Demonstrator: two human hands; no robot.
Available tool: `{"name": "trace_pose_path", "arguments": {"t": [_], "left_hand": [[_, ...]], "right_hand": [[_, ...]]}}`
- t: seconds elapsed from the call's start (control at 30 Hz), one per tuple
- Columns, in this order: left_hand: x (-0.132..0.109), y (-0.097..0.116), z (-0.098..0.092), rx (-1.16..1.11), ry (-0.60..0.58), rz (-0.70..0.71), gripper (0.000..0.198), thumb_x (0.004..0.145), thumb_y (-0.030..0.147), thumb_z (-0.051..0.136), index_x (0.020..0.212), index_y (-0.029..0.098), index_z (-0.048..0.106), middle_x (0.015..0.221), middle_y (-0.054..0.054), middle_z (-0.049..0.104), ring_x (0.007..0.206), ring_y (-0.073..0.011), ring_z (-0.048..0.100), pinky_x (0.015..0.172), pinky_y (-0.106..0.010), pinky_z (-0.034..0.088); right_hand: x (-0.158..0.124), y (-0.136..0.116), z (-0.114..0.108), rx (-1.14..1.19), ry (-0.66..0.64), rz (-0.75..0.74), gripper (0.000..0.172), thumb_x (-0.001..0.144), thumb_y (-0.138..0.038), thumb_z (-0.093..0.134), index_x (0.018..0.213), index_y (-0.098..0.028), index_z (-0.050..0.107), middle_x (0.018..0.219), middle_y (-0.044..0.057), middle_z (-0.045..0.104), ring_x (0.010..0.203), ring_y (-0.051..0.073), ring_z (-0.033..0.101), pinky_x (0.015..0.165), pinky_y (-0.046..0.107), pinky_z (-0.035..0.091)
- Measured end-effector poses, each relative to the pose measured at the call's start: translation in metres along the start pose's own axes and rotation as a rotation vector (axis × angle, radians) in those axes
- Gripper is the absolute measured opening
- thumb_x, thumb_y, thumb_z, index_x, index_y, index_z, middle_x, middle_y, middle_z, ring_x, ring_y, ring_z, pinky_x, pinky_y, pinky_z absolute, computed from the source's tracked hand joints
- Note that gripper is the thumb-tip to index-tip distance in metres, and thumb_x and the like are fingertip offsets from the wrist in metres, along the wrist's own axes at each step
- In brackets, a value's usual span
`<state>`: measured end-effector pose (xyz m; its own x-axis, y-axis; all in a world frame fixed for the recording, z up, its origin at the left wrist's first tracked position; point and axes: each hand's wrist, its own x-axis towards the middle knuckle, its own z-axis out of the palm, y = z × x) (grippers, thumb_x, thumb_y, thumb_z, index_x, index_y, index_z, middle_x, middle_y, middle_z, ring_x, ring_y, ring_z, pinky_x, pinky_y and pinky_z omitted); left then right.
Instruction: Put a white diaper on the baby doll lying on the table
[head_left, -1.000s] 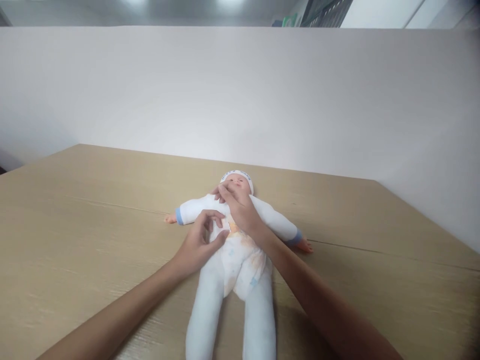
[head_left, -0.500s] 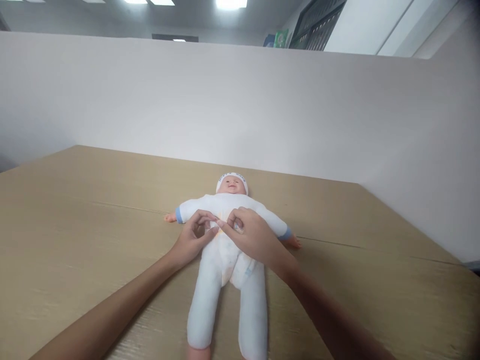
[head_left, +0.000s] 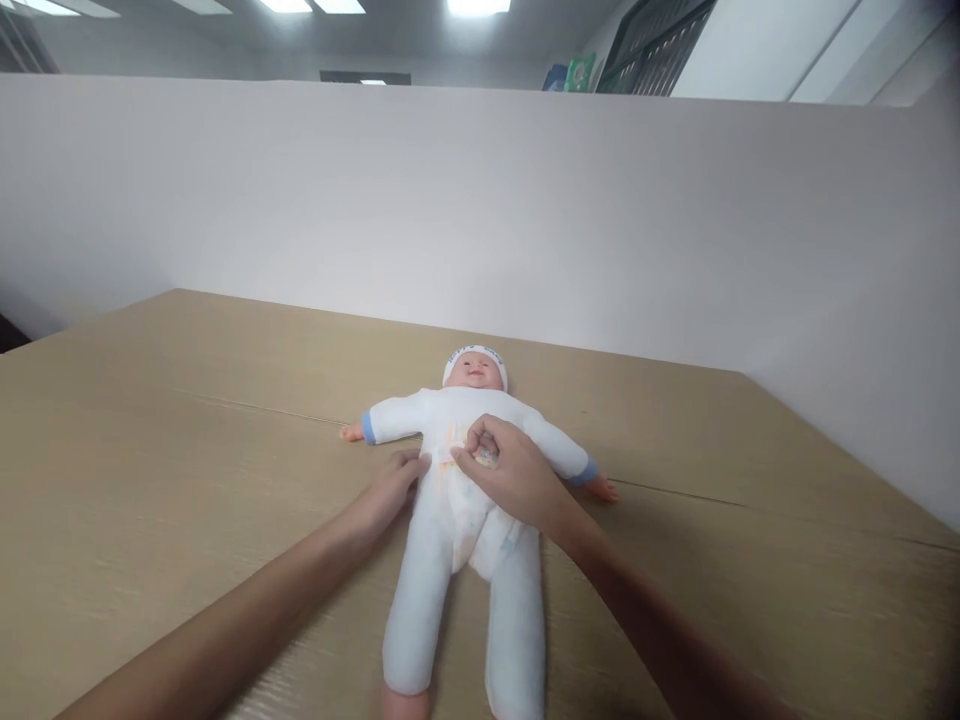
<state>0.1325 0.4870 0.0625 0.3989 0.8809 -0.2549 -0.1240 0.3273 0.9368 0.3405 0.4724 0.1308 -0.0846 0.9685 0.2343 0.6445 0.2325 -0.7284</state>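
Note:
A baby doll [head_left: 439, 410] in a white suit with blue cuffs and a white headband lies on its back, legs toward me. Round its hips, over the suit, is a white diaper [head_left: 469, 510] with pale orange and blue print. At the waist on the left side, my left hand [head_left: 394, 490] is closed, its thumb and fingertips together at the diaper's side edge; part of the fingers is hidden. My right hand [head_left: 517, 470] lies across the front of the waist, fingers curled and thumb on the diaper's front band. It covers the diaper's right side.
The doll rests on a wide wooden table [head_left: 225, 480] with a thin seam running across it. A pale partition [head_left: 480, 210] rises behind the table and along its right side. Beyond it are ceiling lights, a dark barred frame and a green package [head_left: 579, 73].
My left hand has drawn away from the middle of the diaper's front to its left side. My right hand stays at the waistband. The view has shifted slightly.

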Motion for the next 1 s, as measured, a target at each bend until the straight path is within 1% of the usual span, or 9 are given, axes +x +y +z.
{"name": "trace_pose_path", "arguments": {"t": [0.1, 0.17, 0.33, 0.6, 0.67, 0.77, 0.83, 0.9, 1.0], "left_hand": [[-0.003, 0.018, -0.002, -0.044, -0.07, -0.149, 0.046, 0.095, 0.057, 0.071, 0.119, 0.018, 0.076, 0.125, -0.012, 0.079, 0.131, -0.0348, 0.067, 0.112, -0.045, 0.053], [-0.004, 0.024, -0.005, -0.077, -0.106, -0.192, 0.042, 0.094, 0.053, 0.074, 0.115, 0.017, 0.078, 0.128, -0.011, 0.079, 0.133, -0.033, 0.066, 0.116, -0.044, 0.051], [-0.006, 0.026, -0.006, -0.19, -0.165, -0.179, 0.037, 0.094, 0.043, 0.077, 0.123, 0.018, 0.077, 0.141, -0.01, 0.075, 0.139, -0.0304, 0.062, 0.119, -0.041, 0.048], [-0.004, 0.025, -0.01, -0.173, -0.293, -0.212, 0.046, 0.099, 0.05, 0.072, 0.135, 0.02, 0.071, 0.142, -0.011, 0.074, 0.137, -0.0309, 0.063, 0.108, -0.039, 0.052], [-0.002, 0.025, -0.01, -0.116, -0.309, -0.173, 0.05, 0.1, 0.052, 0.068, 0.139, 0.021, 0.068, 0.145, -0.011, 0.072, 0.138, -0.0321, 0.063, 0.11, -0.041, 0.053], [0.004, 0.02, -0.012, 0.046, -0.267, -0.052, 0.056, 0.102, 0.058, 0.061, 0.148, 0.025, 0.062, 0.151, -0.012, 0.067, 0.14, -0.0352, 0.063, 0.113, -0.048, 0.053], [0.01, 0.013, -0.017, 0.134, -0.192, 0.035, 0.059, 0.102, 0.059, 0.059, 0.15, 0.025, 0.058, 0.157, -0.012, 0.063, 0.144, -0.0367, 0.06, 0.119, -0.051, 0.049], [0.017, 0.006, -0.026, 0.19, -0.118, 0.118, 0.058, 0.1, 0.054, 0.062, 0.149, 0.024, 0.057, 0.161, -0.012, 0.058, 0.151, -0.0364, 0.052, 0.128, -0.053, 0.039], [0.026, -0.002, -0.04, 0.292, -0.101, 0.251, 0.051, 0.095, 0.044, 0.069, 0.141, 0.024, 0.061, 0.158, -0.01, 0.059, 0.155, -0.0335, 0.046, 0.133, -0.05, 0.03]], "right_hand": [[0.0, 0.0, -0.001, 0.016, 0.009, 0.018, 0.021, 0.089, -0.038, 0.066, 0.081, -0.026, 0.051, 0.077, -0.004, 0.056, 0.072, 0.019, 0.048, 0.07, 0.033, 0.039], [-0.001, -0.001, -0.002, 0.043, 0.007, 0.025, 0.022, 0.089, -0.039, 0.068, 0.081, -0.026, 0.052, 0.076, -0.003, 0.054, 0.071, 0.019, 0.047, 0.068, 0.033, 0.038], [-0.003, -0.001, -0.004, 0.123, -0.004, 0.054, 0.025, 0.09, -0.043, 0.068, 0.081, -0.025, 0.053, 0.075, -0.004, 0.052, 0.072, 0.018, 0.048, 0.068, 0.032, 0.04], [-0.006, 0.001, -0.015, 0.287, -0.068, 0.097, 0.034, 0.093, -0.054, 0.067, 0.083, -0.024, 0.056, 0.078, -0.003, 0.052, 0.072, 0.017, 0.048, 0.068, 0.031, 0.043], [-0.009, 0.005, -0.018, 0.371, -0.041, 0.098, 0.035, 0.094, -0.057, 0.067, 0.087, -0.024, 0.058, 0.081, -0.002, 0.056, 0.076, 0.018, 0.053, 0.072, 0.031, 0.047], [-0.021, 0.021, -0.023, 0.443, 0.115, 0.123, 0.034, 0.095, -0.058, 0.064, 0.093, -0.025, 0.06, 0.086, 0.0, 0.063, 0.086, 0.021, 0.063, 0.082, 0.034, 0.054], [-0.033, 0.042, -0.026, 0.433, 0.231, 0.14, 0.033, 0.097, -0.058, 0.061, 0.096, -0.026, 0.06, 0.092, 0.003, 0.067, 0.094, 0.024, 0.067, 0.091, 0.037, 0.056], [-0.048, 0.068, -0.026, 0.392, 0.305, 0.134, 0.032, 0.097, -0.058, 0.061, 0.101, -0.026, 0.061, 0.105, 0.007, 0.071, 0.107, 0.027, 0.07, 0.1, 0.042, 0.057], [-0.068, 0.103, -0.023, 0.303, 0.308, 0.129, 0.033, 0.096, -0.054, 0.064, 0.115, -0.026, 0.064, 0.124, 0.012, 0.074, 0.122, 0.031, 0.07, 0.111, 0.051, 0.055]]}}
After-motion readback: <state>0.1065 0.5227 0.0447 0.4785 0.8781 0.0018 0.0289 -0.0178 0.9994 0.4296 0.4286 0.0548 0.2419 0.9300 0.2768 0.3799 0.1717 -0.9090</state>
